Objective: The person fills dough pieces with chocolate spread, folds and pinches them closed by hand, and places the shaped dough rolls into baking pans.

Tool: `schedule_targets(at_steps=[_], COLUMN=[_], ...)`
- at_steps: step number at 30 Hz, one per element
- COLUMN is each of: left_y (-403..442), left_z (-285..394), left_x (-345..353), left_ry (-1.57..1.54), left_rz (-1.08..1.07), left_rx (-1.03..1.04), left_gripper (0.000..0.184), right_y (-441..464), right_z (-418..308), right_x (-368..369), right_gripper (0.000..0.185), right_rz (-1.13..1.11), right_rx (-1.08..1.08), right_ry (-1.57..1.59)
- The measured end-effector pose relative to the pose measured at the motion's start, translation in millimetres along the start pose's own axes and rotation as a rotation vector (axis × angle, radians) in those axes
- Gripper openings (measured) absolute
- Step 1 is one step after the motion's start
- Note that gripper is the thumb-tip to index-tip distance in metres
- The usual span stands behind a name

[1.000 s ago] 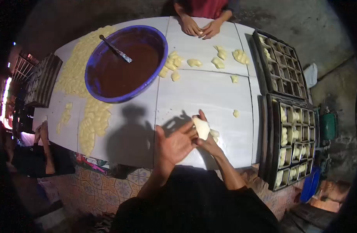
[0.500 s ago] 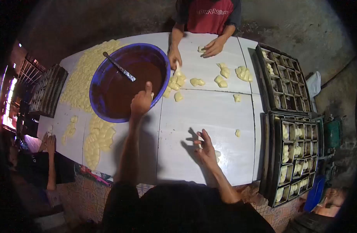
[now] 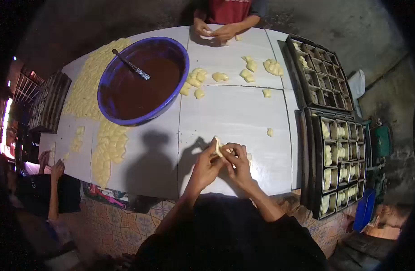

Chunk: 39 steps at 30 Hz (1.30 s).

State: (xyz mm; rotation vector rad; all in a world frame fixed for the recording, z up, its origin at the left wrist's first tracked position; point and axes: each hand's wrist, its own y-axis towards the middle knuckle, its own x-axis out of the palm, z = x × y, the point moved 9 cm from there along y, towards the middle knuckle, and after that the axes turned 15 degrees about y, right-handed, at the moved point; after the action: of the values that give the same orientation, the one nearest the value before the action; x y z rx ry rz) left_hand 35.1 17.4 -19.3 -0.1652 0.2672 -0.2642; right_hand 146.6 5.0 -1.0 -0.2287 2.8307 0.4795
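Note:
My left hand (image 3: 206, 168) is closed on a pale piece of dough (image 3: 217, 145), holding it up just over the near part of the table. My right hand (image 3: 238, 163) meets it there, its fingers pinched against the same piece. Part of the dough is hidden behind the fingers. Another bit of dough (image 3: 249, 157) shows just beside my right hand. Up and left of my hands stands a blue basin (image 3: 184, 81) of brown filling (image 3: 146, 92), with a long-handled utensil (image 3: 131, 64) lying across it.
Dough pieces lie in a heap (image 3: 83, 97) and a cluster (image 3: 109, 151) at left, with more (image 3: 248, 74) scattered beyond my hands. Divided metal trays (image 3: 324, 81) line the right edge, the nearer one (image 3: 345, 167) holding dough. Co-workers' hands (image 3: 223, 31) work at the far side and left.
My left hand has come from over the basin toward me and joined my right hand at the dough. The far co-worker has brought both hands together. The view has shifted slightly.

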Motion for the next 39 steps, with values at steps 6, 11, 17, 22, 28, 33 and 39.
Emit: schedule_targets(at_steps=[6,11,17,22,28,33,39], left_y=[-18.1,-21.2,-18.0,-27.6,29.7,86.8,72.0], left_z=[-2.2,-21.4,-18.9,-17.3,-23.5,-73.1,-56.7], left_x=[27.0,38.0,63.2,68.1,33.9,65.7,76.4], left_ry=[-0.208,-0.081,0.061,-0.375,-0.067,0.479,0.467], left_rz=[-0.002,0.050,0.002,-0.112,0.052,-0.019,-0.028], left_rx=[0.041,-0.106,0.172,0.252,0.291,0.329,0.354], left_gripper=[0.023,0.020,0.022,0.041,0.029,0.037,0.041], right_y=[-20.0,-45.3,-64.2,-102.7,-23.1,-18.3,-35.5], right_z=[14.2,8.9,30.0,60.1,110.5,151.6,133.9], right_x=[-43.5,-32.6,-50.9,6.0,-72.8,-70.2,-56.1], right_gripper=[0.021,0.022,0.030,0.064,0.036,0.027,0.022], right_rz=[0.247,0.077,0.348,-0.351,0.126,0.114,0.015], right_rx=[0.054,0.134,0.252,0.936,0.523,0.521,0.532], right_ry=[0.480,0.252,0.289,1.295,0.328,0.247,0.038])
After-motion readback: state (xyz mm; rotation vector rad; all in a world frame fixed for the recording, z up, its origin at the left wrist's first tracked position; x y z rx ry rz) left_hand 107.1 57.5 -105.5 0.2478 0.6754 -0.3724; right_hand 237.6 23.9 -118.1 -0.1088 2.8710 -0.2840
